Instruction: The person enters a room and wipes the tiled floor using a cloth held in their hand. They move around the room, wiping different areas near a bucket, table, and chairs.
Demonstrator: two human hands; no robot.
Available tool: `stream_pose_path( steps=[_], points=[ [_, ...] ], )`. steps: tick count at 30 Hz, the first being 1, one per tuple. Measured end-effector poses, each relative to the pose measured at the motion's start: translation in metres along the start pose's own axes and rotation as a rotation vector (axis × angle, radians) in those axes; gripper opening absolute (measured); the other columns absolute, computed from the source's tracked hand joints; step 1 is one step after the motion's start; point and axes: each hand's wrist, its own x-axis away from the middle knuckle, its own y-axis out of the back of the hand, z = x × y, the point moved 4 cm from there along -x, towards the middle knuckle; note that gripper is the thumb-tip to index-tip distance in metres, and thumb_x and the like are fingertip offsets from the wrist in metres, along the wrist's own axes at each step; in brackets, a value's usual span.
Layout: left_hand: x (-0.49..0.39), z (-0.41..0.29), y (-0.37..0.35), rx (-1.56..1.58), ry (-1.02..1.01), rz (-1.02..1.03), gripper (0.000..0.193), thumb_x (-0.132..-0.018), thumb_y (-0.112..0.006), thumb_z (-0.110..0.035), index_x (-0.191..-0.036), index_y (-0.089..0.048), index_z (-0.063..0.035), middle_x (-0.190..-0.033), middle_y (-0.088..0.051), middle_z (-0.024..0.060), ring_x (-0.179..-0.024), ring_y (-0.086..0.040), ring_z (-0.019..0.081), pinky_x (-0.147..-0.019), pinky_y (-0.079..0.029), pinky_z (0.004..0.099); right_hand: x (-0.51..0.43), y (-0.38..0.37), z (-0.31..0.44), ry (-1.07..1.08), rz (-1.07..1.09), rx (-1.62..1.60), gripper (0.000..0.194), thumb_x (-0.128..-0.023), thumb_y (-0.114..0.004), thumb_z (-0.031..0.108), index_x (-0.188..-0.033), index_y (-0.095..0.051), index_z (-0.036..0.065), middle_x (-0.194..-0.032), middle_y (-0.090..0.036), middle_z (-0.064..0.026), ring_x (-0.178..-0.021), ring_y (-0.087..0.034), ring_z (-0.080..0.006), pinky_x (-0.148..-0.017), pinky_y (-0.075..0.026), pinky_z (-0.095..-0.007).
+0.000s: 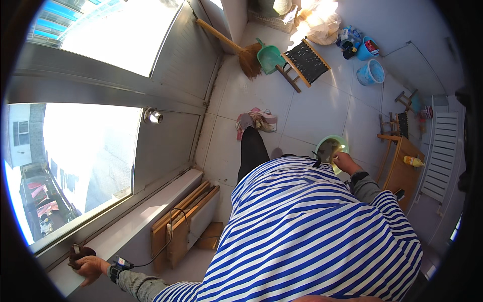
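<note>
My left hand [89, 267] is at the far end of the white window sill [166, 200], its fingers against a dark brown object [81, 252]. Whether they grip it is unclear, and its kind is hard to make out. On the other side, my right hand [345, 162] grips the rim of a light green bucket [320, 141] close to my body. Murky water [327, 148] shows inside it. Part of the bucket is hidden behind my striped garment. One foot [247, 121] is on a crumpled pink and white rag [266, 120] on the tiled floor.
A straw broom [249, 60], a green dustpan [271, 58] and a folding stool [306, 62] stand ahead. Blue buckets [370, 72] are by the wall. Wooden boards [188, 222] lean below the sill. A wooden table [403, 166] bears a yellow bottle [413, 161].
</note>
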Motion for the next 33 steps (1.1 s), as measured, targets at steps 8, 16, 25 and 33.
stream_pose_path(
  steps=[8, 16, 25, 33],
  points=[
    [0.01, 0.008, -0.037, -0.171, -0.008, 0.151, 0.04, -0.099, -0.041, -0.04, -0.103, -0.065, -0.0082, -0.09, -0.071, 0.0093, -0.088, -0.067, 0.0284, -0.101, -0.029, 0.0577, -0.052, 0.011, 0.044, 0.141, -0.107, -0.254, 0.024, -0.083, -0.063, 0.016, -0.101, -0.062, 0.0, -0.085, -0.066, -0.0214, -0.081, -0.065, -0.0364, -0.072, -0.052, -0.0411],
    [0.049, -0.026, -0.016, 0.049, 0.234, 0.301, 0.04, -0.099, -0.043, -0.036, -0.107, -0.061, -0.001, -0.093, -0.069, 0.016, -0.093, -0.066, 0.0324, -0.093, -0.043, 0.0497, -0.029, 0.032, 0.018, 0.056, -0.129, -0.335, 0.024, -0.084, -0.062, 0.015, -0.104, -0.062, 0.0, -0.085, -0.067, -0.0198, -0.08, -0.065, -0.0373, -0.071, -0.052, -0.0403],
    [0.091, -0.204, 0.091, 1.325, 0.82, 0.459, 0.039, -0.1, -0.052, -0.027, -0.123, -0.049, 0.0039, -0.114, -0.062, 0.0195, -0.096, -0.064, 0.0258, -0.084, -0.054, 0.0364, -0.012, -0.007, -0.044, -0.076, -0.095, -0.177, 0.02, -0.084, -0.058, 0.015, -0.098, -0.063, 0.001, -0.093, -0.066, -0.0215, -0.089, -0.063, -0.0397, -0.078, -0.05, -0.046],
    [-0.032, -0.368, 0.128, 1.655, 0.57, 0.158, 0.036, -0.098, -0.051, -0.03, -0.119, -0.048, -0.0001, -0.116, -0.058, 0.0168, -0.098, -0.062, 0.0271, -0.088, -0.056, 0.0393, -0.016, -0.006, 0.006, -0.038, -0.244, -0.303, 0.022, -0.083, -0.061, 0.014, -0.1, -0.063, 0.0, -0.088, -0.066, -0.0214, -0.086, -0.064, -0.0386, -0.076, -0.051, -0.0437]
  ],
)
